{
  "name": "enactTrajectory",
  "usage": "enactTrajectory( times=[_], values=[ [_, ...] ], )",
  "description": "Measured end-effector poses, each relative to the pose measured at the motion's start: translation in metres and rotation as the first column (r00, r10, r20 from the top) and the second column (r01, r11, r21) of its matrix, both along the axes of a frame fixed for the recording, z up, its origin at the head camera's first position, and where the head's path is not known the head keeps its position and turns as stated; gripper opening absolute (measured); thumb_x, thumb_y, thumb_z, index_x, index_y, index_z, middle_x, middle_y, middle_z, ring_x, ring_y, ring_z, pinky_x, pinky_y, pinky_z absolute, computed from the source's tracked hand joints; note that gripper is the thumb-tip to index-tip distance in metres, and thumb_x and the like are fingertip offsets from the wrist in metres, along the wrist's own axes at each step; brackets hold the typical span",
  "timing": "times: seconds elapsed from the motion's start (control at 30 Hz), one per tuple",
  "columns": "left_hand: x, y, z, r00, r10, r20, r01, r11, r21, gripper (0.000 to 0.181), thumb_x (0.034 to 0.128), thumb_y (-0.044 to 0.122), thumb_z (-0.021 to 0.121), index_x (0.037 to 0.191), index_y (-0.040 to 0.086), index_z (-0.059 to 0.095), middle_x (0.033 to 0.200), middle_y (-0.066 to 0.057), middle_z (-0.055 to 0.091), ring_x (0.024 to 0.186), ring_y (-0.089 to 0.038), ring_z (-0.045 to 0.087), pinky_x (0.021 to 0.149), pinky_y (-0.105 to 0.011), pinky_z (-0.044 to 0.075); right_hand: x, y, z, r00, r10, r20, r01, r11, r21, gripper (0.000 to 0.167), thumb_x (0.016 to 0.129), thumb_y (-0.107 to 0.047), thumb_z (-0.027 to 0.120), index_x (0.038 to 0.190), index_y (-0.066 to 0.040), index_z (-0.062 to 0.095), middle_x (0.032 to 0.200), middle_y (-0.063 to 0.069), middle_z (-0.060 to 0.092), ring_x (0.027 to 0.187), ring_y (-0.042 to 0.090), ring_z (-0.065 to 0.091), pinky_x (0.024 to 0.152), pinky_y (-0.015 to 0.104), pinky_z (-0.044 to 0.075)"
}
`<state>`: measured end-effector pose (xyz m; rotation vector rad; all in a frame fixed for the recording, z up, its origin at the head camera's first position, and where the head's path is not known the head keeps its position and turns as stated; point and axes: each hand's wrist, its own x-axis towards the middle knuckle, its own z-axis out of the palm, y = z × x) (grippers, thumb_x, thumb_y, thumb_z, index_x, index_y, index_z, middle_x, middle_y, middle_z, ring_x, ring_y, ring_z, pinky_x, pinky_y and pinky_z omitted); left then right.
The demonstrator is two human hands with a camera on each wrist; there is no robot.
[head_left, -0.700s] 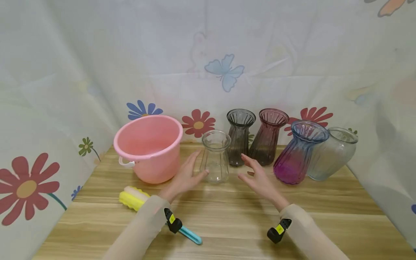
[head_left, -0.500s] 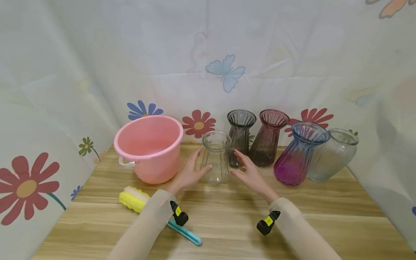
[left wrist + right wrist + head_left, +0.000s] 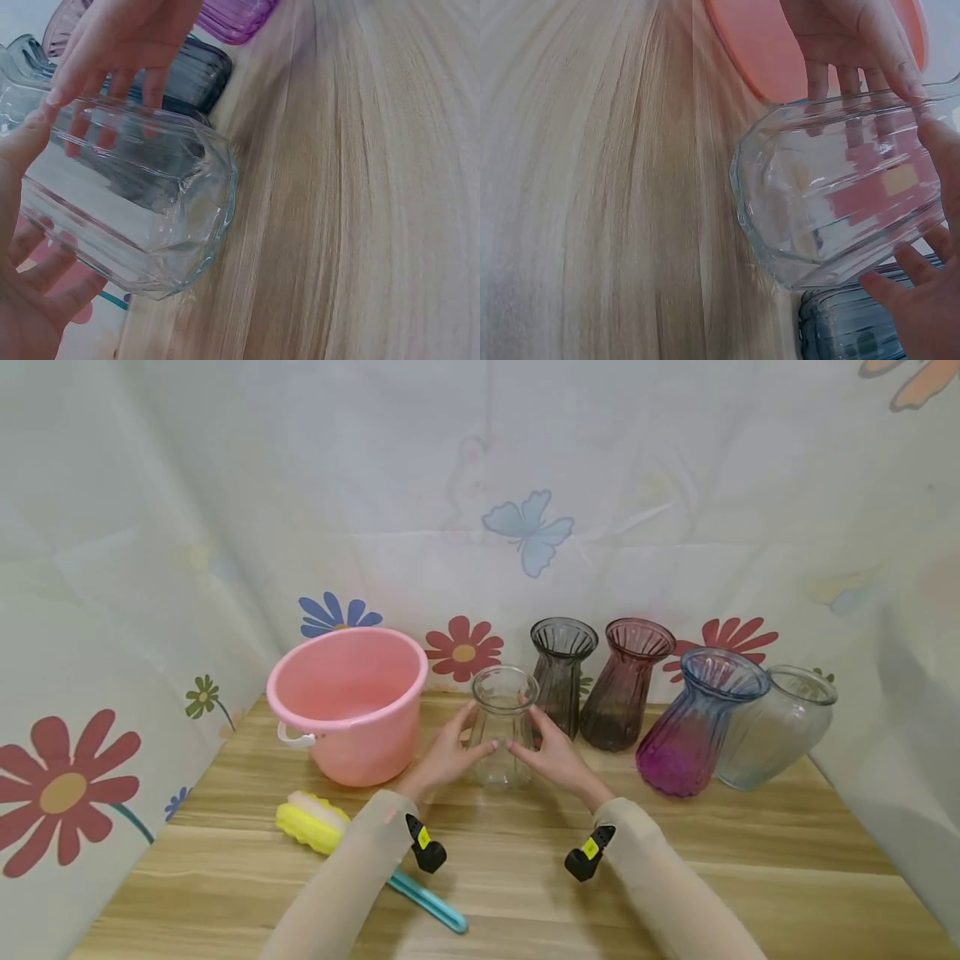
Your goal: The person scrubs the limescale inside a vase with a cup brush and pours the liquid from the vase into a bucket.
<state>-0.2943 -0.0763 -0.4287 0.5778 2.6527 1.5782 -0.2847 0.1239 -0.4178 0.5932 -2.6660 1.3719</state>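
From where I stand, everything turns on the clear glass vase (image 3: 502, 724) sitting squarely between the person's two hands, its long axis upright and its mouth facing up. The left hand (image 3: 447, 758) has its left flank and the right hand (image 3: 558, 760) its right, so neither is nearer: both are on the glass. Each hand is clasped round the body below the rim, the thumb laid across the front and the other fingers reaching round the side; the wrist views show those fingers through the wall. The two thumb tips point at each other and nearly meet. The vase stands on the wood-grained desk (image 3: 517, 902), its base seemingly resting there, with a pink bucket (image 3: 375, 747) to its left and a dark gray vase (image 3: 562, 681) just behind it on the right; whether those two vases touch I can't tell. It is colorless and see-through, with a round, thick-looking rim, a narrowed neck and a faceted body that widens toward an angular base. I see nothing inside it. Farther right come a maroon vase (image 3: 621, 697), a blue-and-purple vase (image 3: 693, 731) and a pale rounded vase (image 3: 776, 731). Near the left forearm lies a yellow-headed brush (image 3: 313, 827), its teal handle (image 3: 431, 902) passing under the sleeve.
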Motion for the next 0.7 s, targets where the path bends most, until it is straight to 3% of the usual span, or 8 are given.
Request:
enactTrajectory(
  times=[0.2,0.33,0.47,0.6,0.7],
  values=[
    [0.002,0.003,0.002,0.999,0.025,-0.024,-0.025,0.999,0.021,0.071,0.0792,0.031,0.071,0.14,0.03,0.033,0.137,-0.007,0.046,0.123,-0.025,0.047,0.091,-0.04,0.047,-0.001,0.003,-0.004,0.999,-0.003,-0.04,0.001,0.999,-0.054,0.071,0.081,-0.018,0.069,0.142,-0.015,0.033,0.133,0.019,0.047,0.12,0.036,0.047,0.09,0.051,0.045],
    [0.007,0.007,0.006,0.999,0.016,-0.029,-0.015,0.999,0.051,0.07,0.0765,0.024,0.074,0.137,0.028,0.039,0.135,-0.007,0.048,0.121,-0.026,0.049,0.088,-0.039,0.049,0.007,0.009,0.003,0.998,0.027,-0.06,-0.031,0.997,-0.071,0.067,0.08,-0.014,0.071,0.138,-0.009,0.038,0.131,0.019,0.049,0.117,0.036,0.05,0.09,0.049,0.046],
    [0.016,0.01,0.007,0.999,0.001,-0.054,0.002,0.998,0.055,0.07,0.0737,0.022,0.076,0.135,0.019,0.042,0.131,-0.011,0.052,0.117,-0.029,0.052,0.086,-0.038,0.05,0.018,0.015,0.007,0.997,0.073,-0.04,-0.077,0.992,-0.097,0.065,0.079,-0.01,0.07,0.136,-0.005,0.038,0.131,0.019,0.047,0.116,0.036,0.05,0.086,0.049,0.048],
    [0.029,0.012,0.006,0.996,-0.019,-0.088,0.021,0.999,0.028,0.07,0.0732,0.023,0.077,0.134,0.017,0.043,0.128,-0.012,0.054,0.114,-0.03,0.055,0.081,-0.034,0.052,0.027,0.022,0.004,0.994,0.107,-0.001,-0.107,0.987,-0.118,0.068,0.078,-0.01,0.072,0.136,-0.009,0.037,0.129,0.017,0.048,0.115,0.037,0.05,0.083,0.046,0.05],
    [0.041,0.013,0.008,0.997,-0.04,-0.069,0.042,0.999,0.027,0.071,0.0736,0.022,0.076,0.135,0.019,0.041,0.129,-0.012,0.053,0.113,-0.03,0.055,0.08,-0.032,0.053,0.038,0.025,0.005,0.993,0.117,0.003,-0.116,0.987,-0.112,0.069,0.077,-0.013,0.073,0.135,-0.012,0.037,0.128,0.017,0.049,0.115,0.038,0.049,0.082,0.044,0.051]
  ],
)
